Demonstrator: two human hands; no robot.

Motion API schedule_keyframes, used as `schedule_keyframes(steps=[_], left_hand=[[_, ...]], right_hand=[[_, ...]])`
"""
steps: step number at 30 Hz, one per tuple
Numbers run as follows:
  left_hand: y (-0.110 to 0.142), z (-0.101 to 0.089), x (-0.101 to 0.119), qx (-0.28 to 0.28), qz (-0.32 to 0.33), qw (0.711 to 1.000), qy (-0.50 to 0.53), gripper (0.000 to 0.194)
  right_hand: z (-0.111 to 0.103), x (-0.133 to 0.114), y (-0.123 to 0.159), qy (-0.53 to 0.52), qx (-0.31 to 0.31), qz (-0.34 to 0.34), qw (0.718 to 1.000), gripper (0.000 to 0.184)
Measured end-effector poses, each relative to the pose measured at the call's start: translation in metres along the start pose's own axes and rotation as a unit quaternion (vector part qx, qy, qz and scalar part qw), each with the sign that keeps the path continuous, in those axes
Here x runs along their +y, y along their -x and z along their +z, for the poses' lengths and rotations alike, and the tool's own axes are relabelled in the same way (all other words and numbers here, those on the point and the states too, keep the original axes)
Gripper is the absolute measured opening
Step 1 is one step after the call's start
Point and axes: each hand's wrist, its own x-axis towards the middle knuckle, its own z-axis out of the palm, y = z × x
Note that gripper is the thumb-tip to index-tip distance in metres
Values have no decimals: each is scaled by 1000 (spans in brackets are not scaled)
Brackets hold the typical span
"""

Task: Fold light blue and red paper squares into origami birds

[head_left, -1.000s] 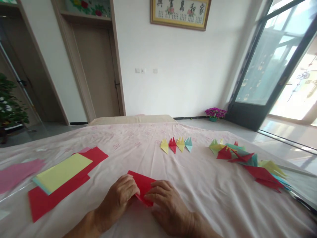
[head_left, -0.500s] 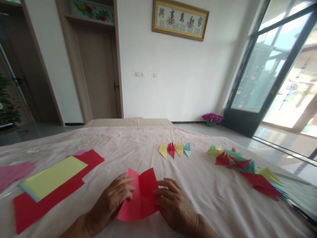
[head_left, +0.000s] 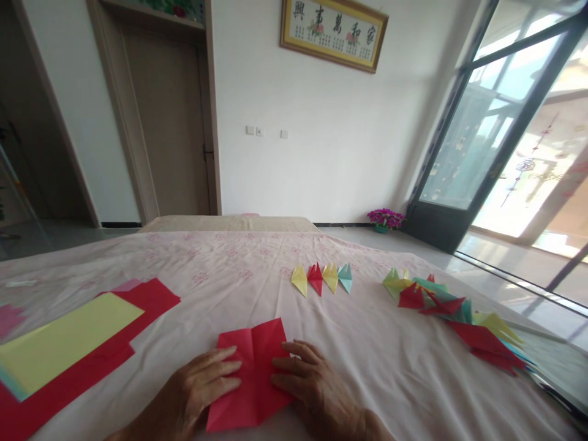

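Note:
A red sheet of origami paper (head_left: pixel 252 373) with a crease down its middle lies low over the cloth in front of me. My left hand (head_left: pixel 204 389) holds its left side, fingers stretched across the top and the thumb hidden. At the right side, my right hand (head_left: pixel 315 383) has hold of the paper with fingertips on its face. Beyond it stands a row of folded paper pieces: yellow (head_left: pixel 299 280), red (head_left: pixel 315 279), another yellow (head_left: pixel 330 278) and light blue (head_left: pixel 345 278).
Yellow paper sheets (head_left: pixel 68 337) rest on red sheets (head_left: pixel 158 294) at the left. A heap of folded red, green and yellow paper pieces (head_left: pixel 452 306) lies at the right. A pale flowered cloth (head_left: pixel 248 257) covers the table.
Both hands have lowered the red paper toward the cloth, and it is spread flatter and wider. The view has turned slightly, shifting the left stack toward the edge.

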Motion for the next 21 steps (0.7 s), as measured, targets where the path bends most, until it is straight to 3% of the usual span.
schedule_keyframes(steps=[4,12,17,21], left_hand=[[4,2,-2,-17,-10,1000,11,40],[3,5,-9,39,5,997,71,32],[4,5,-9,28,3,997,70,42],[6,6,-8,8,-32,997,64,36]], right_hand=[[1,1,0,-7,-14,-3,1000,27],[4,5,-3,-63,-20,-13,998,35],[8,7,-4,-115,1,9,993,29],[-2,8,-13,-146,-21,10,989,26]])
